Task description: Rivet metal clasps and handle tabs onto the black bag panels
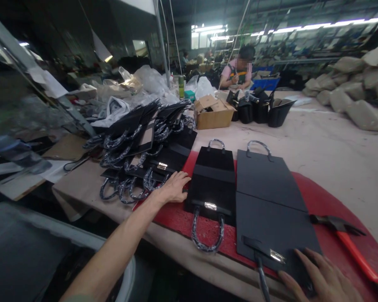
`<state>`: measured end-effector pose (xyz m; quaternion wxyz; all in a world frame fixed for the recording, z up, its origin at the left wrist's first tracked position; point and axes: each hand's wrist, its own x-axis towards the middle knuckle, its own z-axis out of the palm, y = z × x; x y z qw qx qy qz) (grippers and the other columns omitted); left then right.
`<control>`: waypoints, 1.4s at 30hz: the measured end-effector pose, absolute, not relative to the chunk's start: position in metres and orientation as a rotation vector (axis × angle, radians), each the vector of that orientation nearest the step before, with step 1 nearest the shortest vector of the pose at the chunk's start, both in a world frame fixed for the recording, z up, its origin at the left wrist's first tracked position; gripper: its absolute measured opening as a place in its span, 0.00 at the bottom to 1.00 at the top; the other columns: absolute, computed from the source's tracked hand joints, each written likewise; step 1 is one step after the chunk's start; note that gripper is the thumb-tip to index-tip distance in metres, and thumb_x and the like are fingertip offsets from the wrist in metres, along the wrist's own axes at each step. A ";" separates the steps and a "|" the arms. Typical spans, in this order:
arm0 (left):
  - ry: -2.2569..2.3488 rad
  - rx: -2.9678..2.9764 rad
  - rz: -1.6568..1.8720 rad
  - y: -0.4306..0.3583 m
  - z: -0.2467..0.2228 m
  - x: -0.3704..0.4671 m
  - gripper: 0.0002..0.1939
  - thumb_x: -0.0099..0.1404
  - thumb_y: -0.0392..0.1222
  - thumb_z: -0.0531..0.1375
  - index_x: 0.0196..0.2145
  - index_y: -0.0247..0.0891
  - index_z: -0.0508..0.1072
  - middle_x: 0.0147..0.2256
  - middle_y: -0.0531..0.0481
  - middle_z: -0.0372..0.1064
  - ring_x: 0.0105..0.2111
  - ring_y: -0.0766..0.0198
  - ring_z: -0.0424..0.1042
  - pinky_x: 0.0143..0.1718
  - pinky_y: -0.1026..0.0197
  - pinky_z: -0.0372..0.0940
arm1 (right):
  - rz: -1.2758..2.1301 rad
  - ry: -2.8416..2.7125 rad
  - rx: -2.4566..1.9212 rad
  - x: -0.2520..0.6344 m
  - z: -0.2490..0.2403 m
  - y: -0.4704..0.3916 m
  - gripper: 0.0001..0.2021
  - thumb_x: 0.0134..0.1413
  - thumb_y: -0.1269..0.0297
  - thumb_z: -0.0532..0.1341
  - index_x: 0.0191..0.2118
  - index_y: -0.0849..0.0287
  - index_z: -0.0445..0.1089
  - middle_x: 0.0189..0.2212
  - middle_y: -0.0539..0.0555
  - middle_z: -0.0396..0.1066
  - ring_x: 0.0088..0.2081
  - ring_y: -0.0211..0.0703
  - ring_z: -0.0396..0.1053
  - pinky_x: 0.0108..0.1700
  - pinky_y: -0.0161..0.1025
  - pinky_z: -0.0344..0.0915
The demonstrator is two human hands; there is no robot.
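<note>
Two flat black handbag panels lie side by side on a red board (315, 188). The left handbag panel (212, 178) has a metal clasp (210, 206) and plastic-wrapped loop handles at both ends. My left hand (175, 186) is at its left edge, fingers stretched out. On the larger right handbag panel (267, 205), my right hand (323, 277) rests at the lower right corner, its fingers spread beside another clasp (277, 256). A hammer (349, 243) with a red handle lies to the right of that panel.
At left is a pile of black bag panels (135, 138) with wrapped handles. Behind stand a cardboard box (216, 115) and several black bags (277, 113). A person (239, 71) sits across the table. Beige bundles (355, 92) lie at right; a metal post (44, 75) slants at left.
</note>
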<state>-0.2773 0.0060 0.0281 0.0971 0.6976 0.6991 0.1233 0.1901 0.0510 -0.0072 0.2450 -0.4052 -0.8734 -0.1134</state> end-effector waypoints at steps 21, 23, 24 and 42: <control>1.838 2.268 0.458 0.013 0.033 -0.242 0.28 0.61 0.46 0.66 0.58 0.44 0.70 0.61 0.42 0.63 0.64 0.46 0.58 0.68 0.38 0.48 | 0.701 -2.001 -1.154 0.035 0.043 0.066 0.20 0.65 0.47 0.53 0.39 0.57 0.75 0.35 0.54 0.78 0.35 0.46 0.76 0.42 0.39 0.69; 1.852 2.232 0.452 0.007 0.032 -0.242 0.23 0.63 0.44 0.64 0.55 0.43 0.72 0.57 0.42 0.66 0.60 0.48 0.63 0.65 0.43 0.55 | 0.681 -1.987 -1.151 0.034 0.043 0.064 0.19 0.66 0.48 0.53 0.40 0.57 0.75 0.35 0.54 0.78 0.35 0.45 0.76 0.41 0.38 0.69; 1.859 2.209 0.455 0.001 0.032 -0.243 0.21 0.64 0.43 0.63 0.54 0.43 0.72 0.56 0.43 0.67 0.59 0.50 0.65 0.64 0.46 0.58 | 0.648 -1.995 -1.141 0.032 0.043 0.062 0.19 0.66 0.49 0.53 0.40 0.57 0.74 0.35 0.55 0.78 0.36 0.45 0.76 0.41 0.38 0.69; 2.224 2.116 0.821 -0.093 0.005 -0.273 0.24 0.65 0.32 0.55 0.58 0.37 0.66 0.64 0.40 0.58 0.67 0.52 0.53 0.67 0.44 0.56 | 0.004 -2.789 -0.932 0.031 0.024 0.016 0.25 0.51 0.79 0.56 0.56 0.68 0.70 0.59 0.71 0.64 0.58 0.61 0.65 0.54 0.50 0.68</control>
